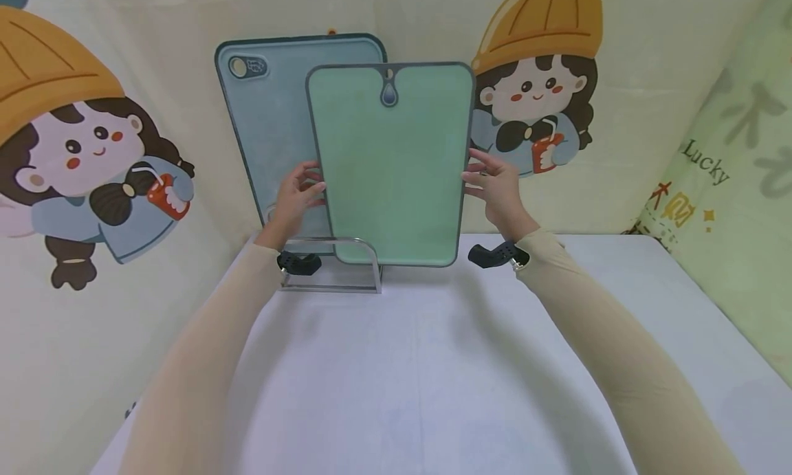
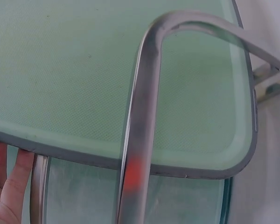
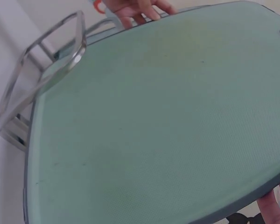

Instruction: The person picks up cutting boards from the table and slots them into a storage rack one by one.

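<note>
A green cutting board with a dark grey rim and a drop-shaped inset near its top stands upright between both hands. My left hand holds its left edge, and my right hand grips the right edge with thumb in front and fingers apart. The board's lower left part is behind the front bar of a metal rack. A larger blue board stands behind it, partly hidden. In the left wrist view the rack's bent bar crosses in front of the green board.
The rack stands on a white-covered table near the back wall cloth, which has cartoon figures. A green printed cloth hangs at the right. Table surface stretches in front of the rack.
</note>
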Available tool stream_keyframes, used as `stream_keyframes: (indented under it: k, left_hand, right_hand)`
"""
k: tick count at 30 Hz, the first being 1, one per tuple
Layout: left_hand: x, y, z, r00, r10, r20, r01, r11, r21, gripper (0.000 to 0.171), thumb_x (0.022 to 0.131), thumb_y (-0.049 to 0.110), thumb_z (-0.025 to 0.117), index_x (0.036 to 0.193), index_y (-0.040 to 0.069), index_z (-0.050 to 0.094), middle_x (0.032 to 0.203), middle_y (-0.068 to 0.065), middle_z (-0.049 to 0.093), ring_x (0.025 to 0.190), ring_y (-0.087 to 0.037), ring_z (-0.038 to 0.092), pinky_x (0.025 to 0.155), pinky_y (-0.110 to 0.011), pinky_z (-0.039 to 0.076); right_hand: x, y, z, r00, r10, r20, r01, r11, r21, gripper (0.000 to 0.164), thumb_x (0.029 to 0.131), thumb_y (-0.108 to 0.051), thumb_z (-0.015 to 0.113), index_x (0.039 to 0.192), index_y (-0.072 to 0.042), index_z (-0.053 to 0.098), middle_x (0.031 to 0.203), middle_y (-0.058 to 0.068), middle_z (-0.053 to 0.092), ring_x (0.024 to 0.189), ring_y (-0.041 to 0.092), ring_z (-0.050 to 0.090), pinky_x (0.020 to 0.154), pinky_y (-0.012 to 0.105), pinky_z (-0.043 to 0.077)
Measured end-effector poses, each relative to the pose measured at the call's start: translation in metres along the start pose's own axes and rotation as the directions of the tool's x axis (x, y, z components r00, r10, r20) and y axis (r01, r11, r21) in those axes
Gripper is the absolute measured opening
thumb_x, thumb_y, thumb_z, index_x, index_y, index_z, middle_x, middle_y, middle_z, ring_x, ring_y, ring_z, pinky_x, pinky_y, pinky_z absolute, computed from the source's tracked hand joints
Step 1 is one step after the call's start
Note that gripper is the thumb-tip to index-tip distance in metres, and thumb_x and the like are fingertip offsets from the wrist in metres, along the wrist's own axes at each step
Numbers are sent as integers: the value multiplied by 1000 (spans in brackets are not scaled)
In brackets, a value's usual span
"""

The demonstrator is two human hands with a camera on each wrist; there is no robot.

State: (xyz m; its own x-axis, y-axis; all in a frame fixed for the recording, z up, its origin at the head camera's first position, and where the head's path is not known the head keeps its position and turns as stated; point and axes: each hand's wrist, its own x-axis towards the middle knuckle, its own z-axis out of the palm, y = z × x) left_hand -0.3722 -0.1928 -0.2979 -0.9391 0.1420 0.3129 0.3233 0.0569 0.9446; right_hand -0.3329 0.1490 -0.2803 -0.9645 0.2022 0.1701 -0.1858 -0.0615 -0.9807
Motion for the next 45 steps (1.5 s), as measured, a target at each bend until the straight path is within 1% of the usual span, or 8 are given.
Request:
stream_keyframes:
  k: [5, 8, 12, 19, 26, 32, 39, 45]
  left_hand:
    - [-3, 3, -10, 1000, -14, -17, 14, 1000, 9, 31, 95, 9, 52, 125, 15, 49, 99, 4, 49, 87, -10, 51, 69, -22, 52]
    - [-5, 5, -18, 999, -15, -29, 16, 1000, 19, 32, 94, 8, 52, 126, 14, 49, 99, 4, 49, 88, -10, 51, 69, -21, 52]
    - [-6, 5, -26, 999, -15, -41, 17, 999, 37, 34, 95, 9, 52, 128, 13, 47, 100, 5, 48, 89, -9, 51, 69, -20, 53]
    - [-6, 4, -41, 998, -21, -56, 25, 996, 84, 39, 95, 9, 51, 133, 11, 44, 100, 6, 49, 88, -8, 52, 68, -19, 53]
    - [-8, 4, -54, 996, -41, -80, 47, 996, 82, 36, 95, 8, 51, 130, 13, 46, 100, 6, 49, 87, -7, 53, 68, -18, 54]
    - [-11, 5, -61, 995, -43, -87, 52, 993, 102, 34, 95, 9, 51, 128, 15, 46, 101, 7, 48, 88, -6, 51, 70, -18, 53]
    - [-13, 2, -72, 992, -43, -115, 47, 998, 31, 30, 94, 3, 52, 119, 20, 52, 98, 7, 49, 86, -7, 51, 68, -18, 53]
    - [-14, 0, -81, 989, -59, -133, 67, 996, 63, 30, 95, 7, 52, 120, 23, 51, 99, 6, 46, 88, -8, 50, 68, -18, 53]
  right_hand:
    - [-1, 2, 10, 1000, -7, 9, 7, 1000, -10, 45, 87, -8, 64, 130, -19, 57, 97, 0, 55, 98, 18, 61, 96, 41, 50]
    - [-1, 2, 17, 1000, -14, 25, 13, 1000, 7, 46, 87, -4, 63, 130, -17, 57, 95, 0, 54, 98, 18, 61, 95, 43, 50]
    - [-1, 1, 25, 999, -5, 39, 4, 999, 40, 45, 87, 0, 63, 129, -14, 58, 92, 0, 53, 93, 16, 60, 94, 44, 50]
    - [-1, 5, 40, 999, -11, 39, 9, 999, 40, 42, 87, -1, 62, 126, -15, 60, 91, 1, 56, 85, 14, 63, 91, 43, 53]
    - [-1, 9, 55, 999, -7, 49, 4, 998, 59, 40, 86, -1, 63, 124, -14, 62, 91, 2, 56, 88, 15, 61, 90, 43, 53]
    - [0, 13, 65, 999, -5, 52, 1, 997, 75, 40, 86, 1, 63, 124, -13, 63, 89, 2, 56, 84, 15, 61, 89, 43, 54]
    - [-1, 15, 78, 997, -18, 80, 12, 997, 77, 41, 87, 2, 62, 125, -12, 62, 90, 3, 56, 85, 14, 61, 88, 43, 54]
    - [-1, 17, 88, 995, -22, 94, 14, 996, 88, 42, 86, 3, 62, 125, -13, 62, 88, 2, 56, 84, 14, 61, 87, 43, 55]
